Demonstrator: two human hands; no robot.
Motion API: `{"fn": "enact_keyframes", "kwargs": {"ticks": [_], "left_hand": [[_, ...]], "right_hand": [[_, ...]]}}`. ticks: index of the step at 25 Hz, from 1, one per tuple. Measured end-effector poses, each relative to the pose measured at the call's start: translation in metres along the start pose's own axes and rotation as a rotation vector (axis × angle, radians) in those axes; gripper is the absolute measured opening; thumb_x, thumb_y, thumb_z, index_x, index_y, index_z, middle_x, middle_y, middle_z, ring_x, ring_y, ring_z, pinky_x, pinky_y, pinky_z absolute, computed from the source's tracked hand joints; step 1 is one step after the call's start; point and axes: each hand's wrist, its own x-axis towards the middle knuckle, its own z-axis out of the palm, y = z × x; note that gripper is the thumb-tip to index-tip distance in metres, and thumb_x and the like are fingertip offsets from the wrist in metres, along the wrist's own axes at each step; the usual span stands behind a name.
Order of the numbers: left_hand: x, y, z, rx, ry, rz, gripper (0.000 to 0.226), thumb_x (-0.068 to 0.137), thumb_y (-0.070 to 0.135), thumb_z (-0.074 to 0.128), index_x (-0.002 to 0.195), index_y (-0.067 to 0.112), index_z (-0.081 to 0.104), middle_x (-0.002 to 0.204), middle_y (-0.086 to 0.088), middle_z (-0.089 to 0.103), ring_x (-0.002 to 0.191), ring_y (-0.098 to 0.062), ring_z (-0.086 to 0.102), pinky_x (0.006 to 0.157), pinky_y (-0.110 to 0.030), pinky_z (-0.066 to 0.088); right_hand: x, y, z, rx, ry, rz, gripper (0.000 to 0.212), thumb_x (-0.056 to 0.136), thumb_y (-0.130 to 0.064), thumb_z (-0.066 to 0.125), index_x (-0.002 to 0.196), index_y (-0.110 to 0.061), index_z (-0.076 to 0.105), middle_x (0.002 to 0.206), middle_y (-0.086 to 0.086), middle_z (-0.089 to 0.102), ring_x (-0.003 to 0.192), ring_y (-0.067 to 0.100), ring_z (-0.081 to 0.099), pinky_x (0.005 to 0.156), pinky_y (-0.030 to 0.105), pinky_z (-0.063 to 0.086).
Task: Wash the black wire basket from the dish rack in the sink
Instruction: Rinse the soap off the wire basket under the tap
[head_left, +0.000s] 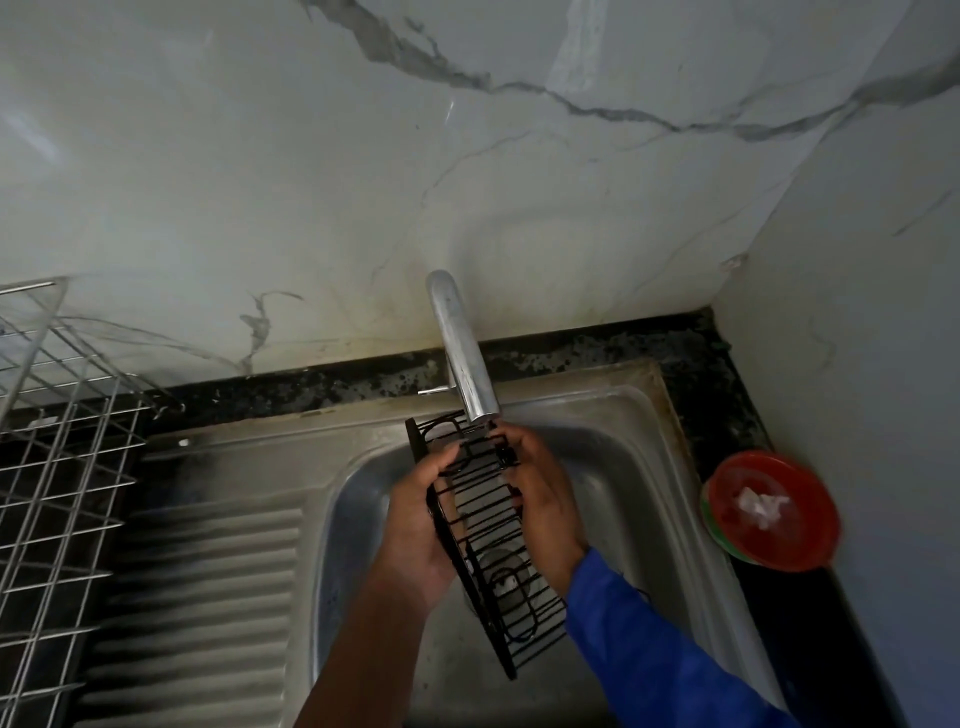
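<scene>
Over the stainless sink basin (639, 467), gripped by left hand (415, 525) and right hand (545, 504), fingers curled round thin rungs on both long sides: oblong black wire basket (485, 512), tilted, far end just under tubular chrome spout (460, 353). Left, ribbed drainboard (208, 571), silver grid dish rack (57, 467); right, round red bowl (815, 535).

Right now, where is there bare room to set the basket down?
The ribbed drainboard, between the dish rack and the sink basin, is bare. The basin floor under the black wire basket looks free too. Crowded: the right counter, taken by a red plate.
</scene>
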Motion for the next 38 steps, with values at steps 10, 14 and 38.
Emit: {"fn": "enact_keyframes", "kwargs": {"ticks": [10, 14, 38], "left_hand": [[0.019, -0.012, 0.02, -0.039, -0.051, -0.062, 0.047, 0.101, 0.041, 0.045, 0.08, 0.012, 0.075, 0.072, -0.007, 0.07, 0.056, -0.017, 0.067, 0.056, -0.028, 0.053], [0.025, -0.012, 0.024, -0.063, -0.06, -0.062, 0.06, 0.106, 0.041, 0.037, 0.072, 0.01, 0.075, 0.065, -0.007, 0.07, 0.054, -0.016, 0.068, 0.05, -0.024, 0.056], [0.048, 0.001, 0.012, 0.117, 0.041, -0.199, 0.062, 0.104, 0.054, 0.039, 0.093, 0.004, 0.074, 0.076, -0.019, 0.073, 0.06, -0.028, 0.072, 0.057, -0.036, 0.058]], "right_hand": [[0.001, -0.014, -0.033, 0.268, -0.148, 0.253, 0.047, 0.085, -0.028, 0.051, 0.132, -0.028, 0.052, 0.124, 0.0, 0.065, 0.116, 0.016, 0.06, 0.097, 0.036, 0.049], [0.011, -0.025, -0.024, 0.105, -0.122, 0.203, 0.032, 0.095, -0.011, 0.048, 0.12, -0.028, 0.061, 0.112, 0.002, 0.069, 0.105, 0.017, 0.065, 0.089, 0.032, 0.053], [0.06, -0.028, -0.017, -0.07, -0.212, 0.509, 0.048, 0.078, -0.027, 0.079, 0.119, -0.015, 0.059, 0.096, 0.005, 0.074, 0.083, 0.014, 0.072, 0.071, 0.031, 0.06]]}}
